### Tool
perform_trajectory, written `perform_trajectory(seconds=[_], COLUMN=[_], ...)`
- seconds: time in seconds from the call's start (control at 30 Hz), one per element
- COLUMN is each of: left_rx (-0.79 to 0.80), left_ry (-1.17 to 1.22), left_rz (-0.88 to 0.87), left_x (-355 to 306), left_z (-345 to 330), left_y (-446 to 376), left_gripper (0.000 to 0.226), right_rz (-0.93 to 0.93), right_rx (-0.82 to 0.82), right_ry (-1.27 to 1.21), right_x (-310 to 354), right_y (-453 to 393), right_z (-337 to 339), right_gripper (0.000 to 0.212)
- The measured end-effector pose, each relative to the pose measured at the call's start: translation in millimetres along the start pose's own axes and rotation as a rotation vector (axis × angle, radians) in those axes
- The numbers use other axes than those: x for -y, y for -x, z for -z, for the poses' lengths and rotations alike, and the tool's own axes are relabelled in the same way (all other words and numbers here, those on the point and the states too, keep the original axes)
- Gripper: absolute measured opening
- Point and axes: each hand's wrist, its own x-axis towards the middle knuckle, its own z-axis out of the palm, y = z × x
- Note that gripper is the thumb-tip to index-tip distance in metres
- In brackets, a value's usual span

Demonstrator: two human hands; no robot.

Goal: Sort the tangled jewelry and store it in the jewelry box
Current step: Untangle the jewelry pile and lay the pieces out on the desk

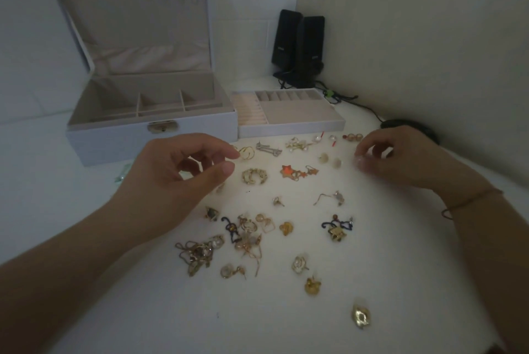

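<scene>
Jewelry [269,219] lies scattered on my worktop [400,282] before the open jewelry box [151,113], my left hand [183,179] loosely curled and empty, my right hand [400,159] pinching something I cannot make out.

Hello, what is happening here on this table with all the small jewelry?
A person is sorting jewelry spread over a white table. The left hand hovers with curled fingers near gold hoop earrings; whether it holds anything is unclear. The right hand seems to pinch something small and pale. The jewelry box stands open behind, its compartments apparently empty, with its tray beside it. A tangled clump of chains lies unsorted closer to the person.
</scene>
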Motion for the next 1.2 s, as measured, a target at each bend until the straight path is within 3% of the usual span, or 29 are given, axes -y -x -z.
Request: perform_trajectory(seconds=[0.1,0.17,0.23,0.3,0.4,0.5,0.67,0.9,1.2], left_rx=[0.004,0.000,-0.001,0.003,0.006,0.000,-0.006,-0.010,-0.007], left_ry=[-0.010,-0.017,-0.015,-0.019,-0.024,-0.010,-0.010,-0.012,-0.032], left_rz=[-0.001,-0.002,0.000,-0.002,-0.002,0.008,-0.001,0.009,0.009], left_x=[0.0,0.1,0.3,0.4,1.2,1.9,2.4,4.0,3.0], left_z=[0.0,0.1,0.0,-0.2,0.2,1.1,1.7,2.5,1.1], left_y=[-0.5,-0.6,-0.3,0.0,0.3,0.4,-0.4,-1.1,-0.4], left_gripper=[0.020,0.018,0.017,0.017,0.020,0.019,0.017,0.017,0.016], right_rz=[0.016,-0.008,-0.034,0.003,0.014,-0.033,-0.140,-0.205,-0.207], right_rx=[0.032,-0.092,-0.144,-0.049,0.035,-0.060,-0.086,-0.109,-0.136], right_ry=[-0.083,-0.186,-0.129,-0.029,0.064,0.118,0.101,-0.169,-0.492], right_x=[-4.9,-15.6,-23.5,-23.4,-21.2,-23.5,-16.2,-18.8,-13.4], right_y=[1.7,1.0,0.4,0.8,-2.3,-4.1,2.6,5.0,8.7], right_z=[5.9,14.1,17.1,11.3,1.0,2.9,10.2,14.5,16.0], right_gripper=[0.029,0.046,0.065,0.071,0.052,0.026,0.013,0.009,0.026])
